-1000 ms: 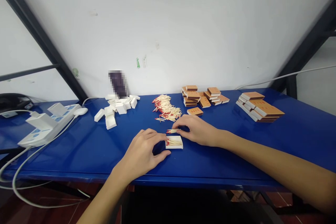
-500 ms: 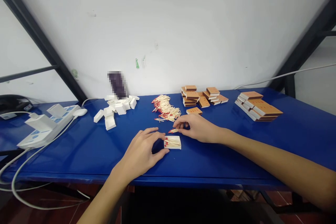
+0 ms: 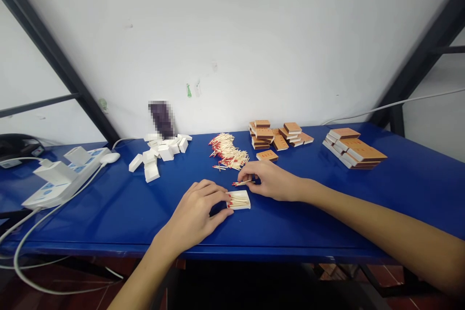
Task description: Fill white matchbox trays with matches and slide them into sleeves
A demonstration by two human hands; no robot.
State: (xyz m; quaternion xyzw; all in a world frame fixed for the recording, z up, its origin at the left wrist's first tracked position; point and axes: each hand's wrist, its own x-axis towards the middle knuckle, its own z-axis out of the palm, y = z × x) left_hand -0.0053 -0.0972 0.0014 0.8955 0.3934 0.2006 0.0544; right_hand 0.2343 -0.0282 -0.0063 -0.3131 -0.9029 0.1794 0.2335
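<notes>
On the blue table (image 3: 109, 213), my left hand (image 3: 198, 210) grips the left end of a small white matchbox tray (image 3: 240, 200) that holds several red-tipped matches. Just behind the tray, my right hand (image 3: 271, 179) pinches a few matches (image 3: 242, 183), their red heads pointing left. A loose pile of matches (image 3: 228, 151) lies farther back, in the middle of the table.
White inner trays (image 3: 160, 150) are heaped at back left. Orange matchbox sleeves (image 3: 278, 134) sit in piles behind my right hand, with a neater stack (image 3: 354, 147) at far right. A white power strip with plugs and cables (image 3: 60, 174) lies on the left.
My right hand has lowered its pinched matches slightly closer to the tray. My left hand has stayed on the tray. The view has shifted a little.
</notes>
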